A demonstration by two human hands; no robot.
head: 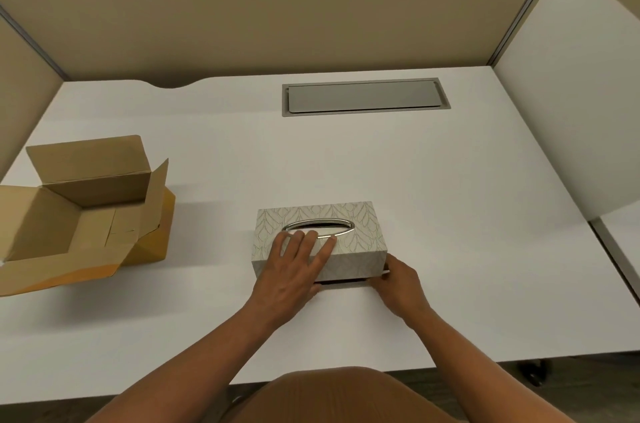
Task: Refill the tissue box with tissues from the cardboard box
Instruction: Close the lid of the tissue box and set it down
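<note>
A grey patterned tissue box (349, 260) with a silver-rimmed oval slot stands on the white desk (450, 215), near the front middle. My left hand (294, 267) lies flat over its top front left corner, fingers spread up to the slot. My right hand (398, 280) pinches the box's lower front right edge, where the cover sits slightly raised off a thin base with a dark gap showing. An open brown cardboard box (86, 211) stands at the left, flaps up; the part of its inside that I see holds no tissues.
A grey cable hatch (363, 97) is set flush into the desk at the back. Beige partition walls close the back and left, and a white divider panel (571, 93) stands on the right. The desk's front edge runs just before my body.
</note>
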